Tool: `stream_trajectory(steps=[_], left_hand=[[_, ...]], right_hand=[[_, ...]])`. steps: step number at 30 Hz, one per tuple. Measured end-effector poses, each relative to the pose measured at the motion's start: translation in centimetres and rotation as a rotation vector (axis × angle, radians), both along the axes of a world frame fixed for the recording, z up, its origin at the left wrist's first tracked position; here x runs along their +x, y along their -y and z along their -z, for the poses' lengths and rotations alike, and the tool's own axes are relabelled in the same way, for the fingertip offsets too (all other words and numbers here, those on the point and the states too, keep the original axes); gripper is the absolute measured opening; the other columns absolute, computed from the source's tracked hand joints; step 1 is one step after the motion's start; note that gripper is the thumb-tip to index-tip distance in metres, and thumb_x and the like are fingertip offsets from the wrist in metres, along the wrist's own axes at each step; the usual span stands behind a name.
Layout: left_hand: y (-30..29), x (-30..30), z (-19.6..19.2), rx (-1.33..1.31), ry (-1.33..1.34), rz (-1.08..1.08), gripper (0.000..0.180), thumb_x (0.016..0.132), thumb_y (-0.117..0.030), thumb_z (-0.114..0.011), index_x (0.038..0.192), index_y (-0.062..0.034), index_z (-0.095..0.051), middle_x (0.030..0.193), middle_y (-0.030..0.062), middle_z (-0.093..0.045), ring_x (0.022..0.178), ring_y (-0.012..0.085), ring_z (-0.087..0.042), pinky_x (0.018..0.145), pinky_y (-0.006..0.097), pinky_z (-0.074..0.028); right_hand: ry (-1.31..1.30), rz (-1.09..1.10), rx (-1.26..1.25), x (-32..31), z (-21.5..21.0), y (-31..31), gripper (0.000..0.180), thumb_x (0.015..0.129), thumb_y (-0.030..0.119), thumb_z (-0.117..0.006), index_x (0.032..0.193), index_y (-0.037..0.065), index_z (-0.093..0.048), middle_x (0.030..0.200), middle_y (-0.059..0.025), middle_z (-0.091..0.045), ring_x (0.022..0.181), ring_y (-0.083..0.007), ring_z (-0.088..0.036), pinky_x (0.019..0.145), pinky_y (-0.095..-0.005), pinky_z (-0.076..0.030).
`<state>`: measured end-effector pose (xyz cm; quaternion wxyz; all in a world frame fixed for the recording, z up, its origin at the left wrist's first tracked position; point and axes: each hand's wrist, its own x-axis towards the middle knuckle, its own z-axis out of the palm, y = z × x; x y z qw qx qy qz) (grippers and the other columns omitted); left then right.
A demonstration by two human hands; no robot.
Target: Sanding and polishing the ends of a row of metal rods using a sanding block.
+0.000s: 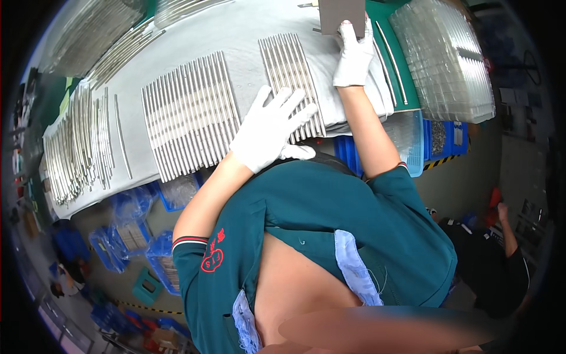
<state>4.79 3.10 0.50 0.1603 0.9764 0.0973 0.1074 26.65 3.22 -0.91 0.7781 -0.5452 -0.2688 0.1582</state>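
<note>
Two gloved hands are seen at a cloth-covered bench (236,35): the left hand (268,130) is spread flat on a row of rods (292,82), the right hand (354,56) pinches a grey board (342,15). Stiff, slippery and probably heavy, the rods point away; ends look best gripped.

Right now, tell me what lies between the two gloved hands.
In the head view, a row of metal rods on the grey cloth lies between the left hand and the right hand, which holds a dark board.
</note>
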Motion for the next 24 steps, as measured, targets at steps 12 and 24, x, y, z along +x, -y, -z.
stream_trajectory(steps=[12, 24], left_hand=[[0.1, -4.9, -1.3, -0.014, -0.097, -0.15, 0.081, 0.077, -0.064, -0.059, 0.135, -0.0093, -0.052, 0.138, 0.0204, -0.048, 0.128, 0.0347, -0.046, 0.11, 0.055, -0.026], [0.4, -0.6, 0.3, -0.002, -0.002, -0.027, 0.085, 0.073, -0.064, -0.062, 0.137, -0.0101, -0.049, 0.138, 0.0198, -0.047, 0.128, 0.0375, -0.043, 0.109, 0.053, -0.03]], right_hand=[[-0.02, 0.0, -0.024, -0.4, -0.6, 0.3, 0.049, 0.094, 0.017, -0.061, 0.138, 0.007, -0.044, 0.122, -0.0058, -0.056, 0.106, -0.0162, -0.058, 0.091, -0.0329, -0.049], [0.0, 0.004, -0.015, -0.3, -0.3, 0.0, 0.051, 0.093, 0.017, -0.062, 0.139, 0.005, -0.042, 0.123, -0.0077, -0.056, 0.106, -0.0177, -0.058, 0.092, -0.0338, -0.049]])
